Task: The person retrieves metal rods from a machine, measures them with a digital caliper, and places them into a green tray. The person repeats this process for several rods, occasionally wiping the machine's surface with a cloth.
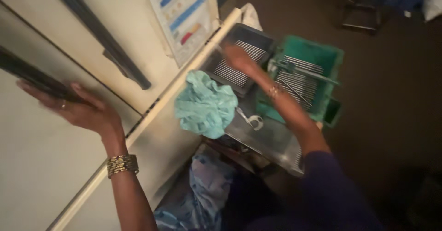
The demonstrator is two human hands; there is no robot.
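Dimly lit | left hand (78, 109) open, flat on fridge door (55, 166) | right hand (239, 58) open over grey tray (258, 37) | brown floor (391, 97)

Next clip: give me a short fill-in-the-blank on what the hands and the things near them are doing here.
1. The left hand rests on the long dark ____ of the pale refrigerator door.
2. The right hand reaches into the ____ slotted crate, beside the green crate.
3. A crumpled ____ cloth lies on the metal tray.
4. The left wrist wears a ____ bracelet.

Missing words: handle; dark grey; light blue-green; gold
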